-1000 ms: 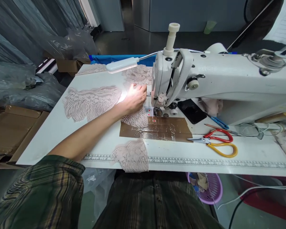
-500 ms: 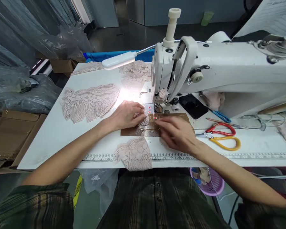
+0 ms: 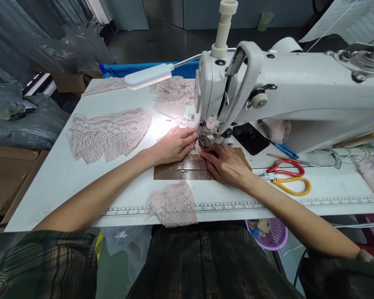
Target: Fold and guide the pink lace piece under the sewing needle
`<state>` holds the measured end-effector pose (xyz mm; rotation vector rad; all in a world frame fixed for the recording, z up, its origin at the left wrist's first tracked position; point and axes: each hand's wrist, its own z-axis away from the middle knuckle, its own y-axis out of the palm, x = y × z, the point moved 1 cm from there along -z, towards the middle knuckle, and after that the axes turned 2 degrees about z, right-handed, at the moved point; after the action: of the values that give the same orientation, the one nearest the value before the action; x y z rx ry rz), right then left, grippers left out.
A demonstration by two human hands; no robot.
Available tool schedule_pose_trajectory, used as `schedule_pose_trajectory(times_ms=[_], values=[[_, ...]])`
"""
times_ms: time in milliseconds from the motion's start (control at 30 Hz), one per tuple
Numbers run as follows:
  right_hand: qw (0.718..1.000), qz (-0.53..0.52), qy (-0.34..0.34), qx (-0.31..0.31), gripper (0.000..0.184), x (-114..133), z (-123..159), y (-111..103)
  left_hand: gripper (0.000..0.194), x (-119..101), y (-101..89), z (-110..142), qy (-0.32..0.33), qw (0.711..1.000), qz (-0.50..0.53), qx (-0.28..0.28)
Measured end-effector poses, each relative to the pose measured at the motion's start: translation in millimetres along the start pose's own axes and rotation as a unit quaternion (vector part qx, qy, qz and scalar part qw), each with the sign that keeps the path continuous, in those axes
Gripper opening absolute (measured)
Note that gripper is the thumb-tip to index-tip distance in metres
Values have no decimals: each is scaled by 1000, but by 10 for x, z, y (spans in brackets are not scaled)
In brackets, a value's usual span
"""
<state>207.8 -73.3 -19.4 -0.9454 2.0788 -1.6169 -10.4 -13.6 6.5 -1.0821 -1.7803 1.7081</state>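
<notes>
Under the lamp [image 3: 148,77] at your desk [image 3: 50,187], your left hand [image 3: 176,145] lies with fingers outstretched over a pale lace piece [image 3: 197,149], next to the head of the white sewing machine [image 3: 280,89], while your right hand [image 3: 226,165] rests curled at the lace's right side. Whether either grip pinches the fabric cannot be told. A second lace panel [image 3: 107,135] spreads to your left; red-and-yellow-handled scissors [image 3: 294,179] lie to your right.
</notes>
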Motion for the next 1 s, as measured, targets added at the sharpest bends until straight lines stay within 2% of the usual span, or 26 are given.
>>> schedule_pose_trajectory(times_ms=[167, 267, 333, 467, 667, 867, 1000], values=[[999, -45, 24, -12, 35, 2, -12, -4, 35, -31, 7, -14, -51, 994, -49, -89], [997, -61, 34, -17, 37, 9, -15, -14, 34, -34, 36, -25, -81, 988, -33, -130], [999, -45, 25, -11, 37, 28, -16, -10, 35, -47, 62, -23, -78, 987, -3, -143], [1000, -3, 31, 3, 34, 72, -21, 0, 33, -111, 110, 8, -55, 992, 39, -108], [996, 58, 52, 45, 36, 152, -80, -59, 38, -139, 131, 5, -81, 994, -42, -57], [982, 154, 80, 81, 40, 273, -168, -84, 35, -73, 157, -42, -92, 992, -65, -54], [977, 167, 93, 99, 36, 330, -211, -78, 33, -40, 159, -55, -89, 993, -55, -58]])
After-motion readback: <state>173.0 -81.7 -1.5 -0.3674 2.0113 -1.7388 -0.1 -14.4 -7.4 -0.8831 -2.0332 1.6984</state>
